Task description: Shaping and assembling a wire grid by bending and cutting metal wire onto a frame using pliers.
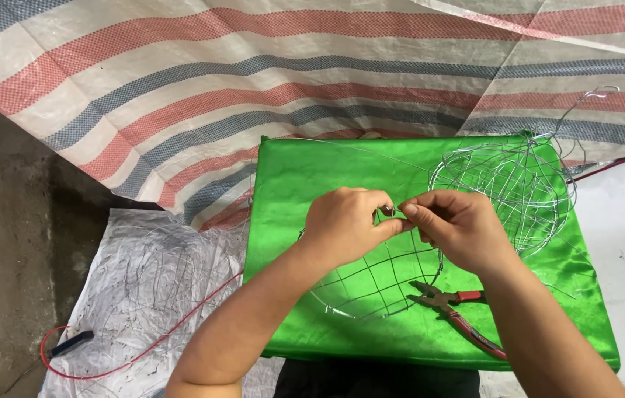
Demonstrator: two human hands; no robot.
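Over green counter (312,169), thin wire (393,212) pinched by left hand (342,225) and right hand (456,228), fingers closed tight. Looks like joint on wire mesh frame (371,284) being twisted; steady grip needed. Pliers (452,306) untouched nearby.

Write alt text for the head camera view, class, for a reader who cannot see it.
Two bare hands, left hand and right hand, pinch thin wire together above a half-made wire mesh frame on a green cloth. Red-handled pliers lie beside it, a tangled wire bundle behind.
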